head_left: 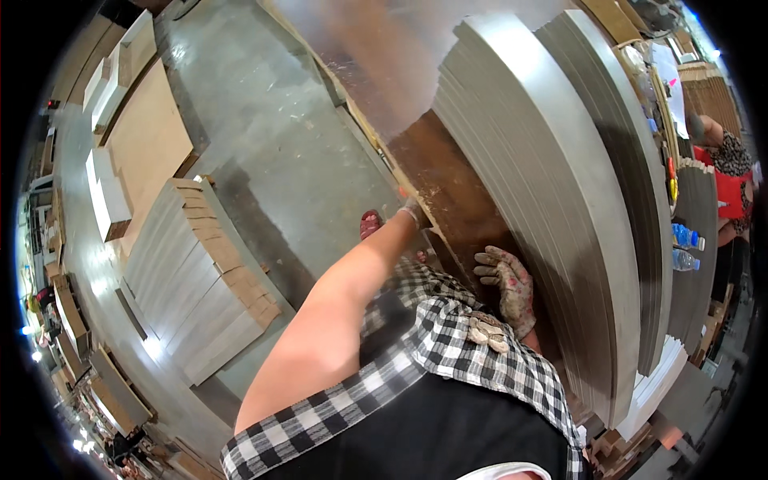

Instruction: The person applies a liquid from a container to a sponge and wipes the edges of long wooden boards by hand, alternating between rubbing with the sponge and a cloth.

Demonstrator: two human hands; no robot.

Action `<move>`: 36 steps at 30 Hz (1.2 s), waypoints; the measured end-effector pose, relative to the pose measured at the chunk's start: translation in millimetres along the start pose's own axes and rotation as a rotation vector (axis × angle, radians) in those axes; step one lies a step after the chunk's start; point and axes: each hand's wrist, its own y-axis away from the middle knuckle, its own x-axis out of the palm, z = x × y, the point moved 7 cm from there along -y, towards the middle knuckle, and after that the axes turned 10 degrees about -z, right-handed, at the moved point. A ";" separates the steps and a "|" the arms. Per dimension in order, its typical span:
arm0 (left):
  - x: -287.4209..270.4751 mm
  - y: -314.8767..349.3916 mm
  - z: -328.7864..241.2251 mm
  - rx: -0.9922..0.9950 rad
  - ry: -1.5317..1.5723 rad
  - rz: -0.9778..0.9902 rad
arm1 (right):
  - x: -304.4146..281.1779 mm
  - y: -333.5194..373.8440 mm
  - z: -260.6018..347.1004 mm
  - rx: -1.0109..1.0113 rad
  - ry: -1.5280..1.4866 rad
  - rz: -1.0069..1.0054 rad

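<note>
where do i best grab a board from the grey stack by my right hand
Probably by the long layered edge of the grey stack, coming from the left, where your gloved right hand is: the board edges face that way, while the other long side has a second stack close beside it. The layers look tightly packed, so one board may need easing apart first.
</note>
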 end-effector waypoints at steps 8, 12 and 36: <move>-32.8 -38.8 -30.2 0.230 -0.249 0.088 | -4.5 -6.8 -9.3 0.048 -0.063 0.013; -61.9 -47.0 -51.0 0.549 -0.554 0.204 | -1.4 -13.8 -23.0 0.007 -0.146 0.035; -44.4 163.2 -134.9 1.472 -1.245 -0.427 | -42.5 -9.3 -46.6 -0.138 -0.371 -0.052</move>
